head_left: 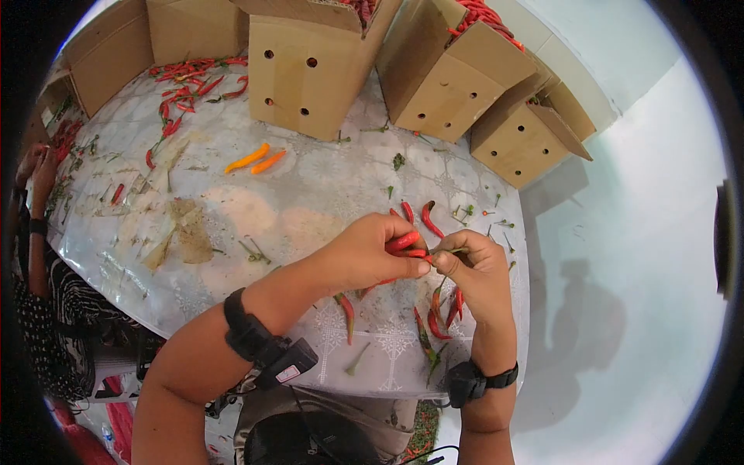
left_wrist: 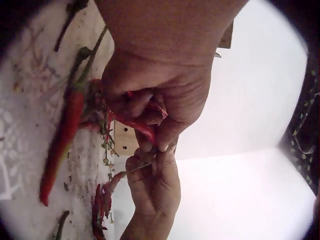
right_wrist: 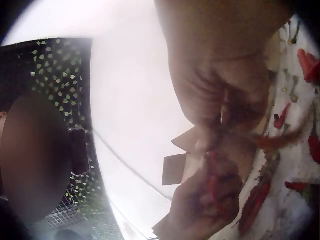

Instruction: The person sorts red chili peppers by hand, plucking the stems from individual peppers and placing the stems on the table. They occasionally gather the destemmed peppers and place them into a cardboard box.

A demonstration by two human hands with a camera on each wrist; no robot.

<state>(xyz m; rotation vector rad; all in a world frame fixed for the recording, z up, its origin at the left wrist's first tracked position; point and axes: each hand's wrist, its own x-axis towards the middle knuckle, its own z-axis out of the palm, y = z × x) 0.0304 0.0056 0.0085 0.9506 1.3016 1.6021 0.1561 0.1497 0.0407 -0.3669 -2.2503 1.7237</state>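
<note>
My left hand [head_left: 360, 252] holds red chili peppers [head_left: 403, 242] in its curled fingers. One of them, a red chili [left_wrist: 145, 132], reaches from the thumb and fingertips toward the other hand. My right hand [head_left: 482, 277] meets it there, thumb and forefinger pinching a green stem [head_left: 459, 249] at the chili's end. Below these fingers, several red chilies [head_left: 436, 324] lie on the patterned tablecloth [head_left: 387, 372]. A red-green chili [head_left: 347, 316] lies under the left wrist, and a curved red chili [head_left: 431, 220] sits just beyond the hands.
Cardboard boxes [head_left: 298, 89] with holes line the far edge, some with red chilies [head_left: 484, 19] showing on top. Two orange chilies [head_left: 248, 158] lie before them. Loose stems [head_left: 356, 361] are scattered about. Another person's hands [head_left: 40, 172] work at the far left. A white wall [head_left: 620, 232] stands at right.
</note>
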